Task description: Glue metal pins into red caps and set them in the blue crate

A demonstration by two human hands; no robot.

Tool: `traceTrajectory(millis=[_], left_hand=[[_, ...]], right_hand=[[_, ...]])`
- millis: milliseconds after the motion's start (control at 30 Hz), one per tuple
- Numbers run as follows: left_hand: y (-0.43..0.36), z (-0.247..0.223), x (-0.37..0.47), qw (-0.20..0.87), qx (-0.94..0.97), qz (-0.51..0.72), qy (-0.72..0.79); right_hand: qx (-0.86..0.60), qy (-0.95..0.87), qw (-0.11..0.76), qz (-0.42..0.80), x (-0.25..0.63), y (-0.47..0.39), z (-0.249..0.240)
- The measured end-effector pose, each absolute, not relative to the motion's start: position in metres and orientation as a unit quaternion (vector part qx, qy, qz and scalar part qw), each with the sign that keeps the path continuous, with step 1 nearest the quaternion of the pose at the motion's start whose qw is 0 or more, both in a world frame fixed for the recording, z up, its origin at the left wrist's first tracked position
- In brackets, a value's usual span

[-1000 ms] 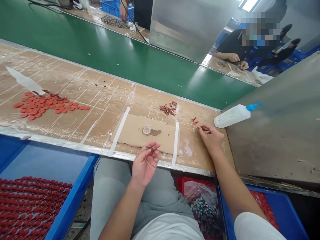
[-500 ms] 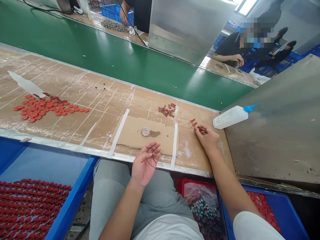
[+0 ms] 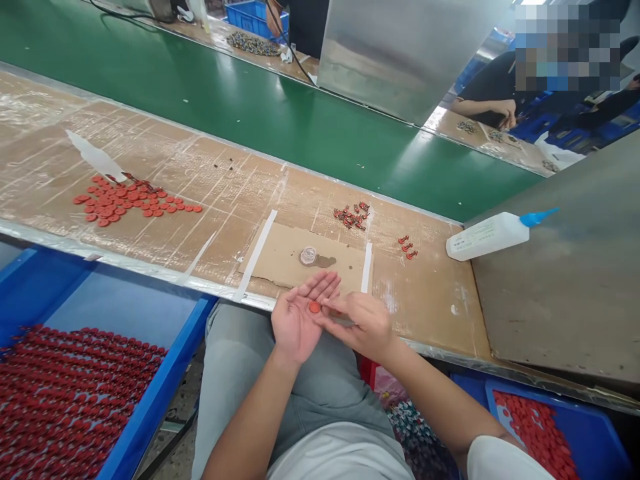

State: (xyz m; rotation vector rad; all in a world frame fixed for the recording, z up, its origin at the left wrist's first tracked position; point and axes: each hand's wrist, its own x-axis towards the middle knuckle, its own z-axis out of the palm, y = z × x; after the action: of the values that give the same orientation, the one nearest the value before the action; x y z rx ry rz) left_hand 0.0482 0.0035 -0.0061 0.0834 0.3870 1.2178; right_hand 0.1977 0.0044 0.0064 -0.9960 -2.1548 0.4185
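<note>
My left hand (image 3: 300, 323) is palm up over the table's front edge, fingers spread, with a small red disc (image 3: 315, 307) at its palm. Beside it, my right hand (image 3: 360, 323) has thumb and index finger bent together at the disc's right side. Behind both hands, a small clear round cup (image 3: 307, 255) stands on a cardboard sheet (image 3: 280, 257) next to a dark wet stain. Small red figures (image 3: 353, 217) lie in a heap behind the cardboard, and three more red pieces (image 3: 407, 247) lie to the right.
Red discs (image 3: 120, 200) are spread at the left near a white strip (image 3: 95, 155). A white bottle with a blue nozzle (image 3: 487, 237) lies at the right by a metal panel. Blue trays (image 3: 185, 333) flank my legs. Across the green belt (image 3: 240, 107), other people work.
My right hand has moved left from the small red pieces to my left palm. A red disc now shows there. The view has shifted slightly.
</note>
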Motion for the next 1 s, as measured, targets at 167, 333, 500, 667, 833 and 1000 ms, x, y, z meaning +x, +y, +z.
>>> traceTrajectory(millis=[167,333,500,667,833,1000], left_hand=[[0.002,-0.006,0.044,0.793,0.039,0.580,0.182],[0.002,-0.007,0.040,0.802,0.009,0.574,0.165],[0.002,-0.007,0.040,0.805,0.011,0.571,0.158],[0.001,-0.007,0.045,0.795,0.050,0.577,0.178],[0.000,-0.007,0.049,0.784,0.069,0.589,0.183],[-0.001,-0.007,0.050,0.784,0.056,0.587,0.191]], right_hand=[[-0.387,-0.841,0.330,0.185,0.184,0.010,0.000],[-0.414,-0.810,0.356,0.212,0.184,0.006,-0.004],[-0.464,-0.745,0.410,0.248,0.181,0.002,-0.007],[-0.464,-0.767,0.407,0.176,0.182,0.004,-0.005],[-0.452,-0.772,0.410,0.177,0.186,0.006,-0.005],[-0.475,-0.730,0.434,0.232,0.184,0.002,-0.009]])
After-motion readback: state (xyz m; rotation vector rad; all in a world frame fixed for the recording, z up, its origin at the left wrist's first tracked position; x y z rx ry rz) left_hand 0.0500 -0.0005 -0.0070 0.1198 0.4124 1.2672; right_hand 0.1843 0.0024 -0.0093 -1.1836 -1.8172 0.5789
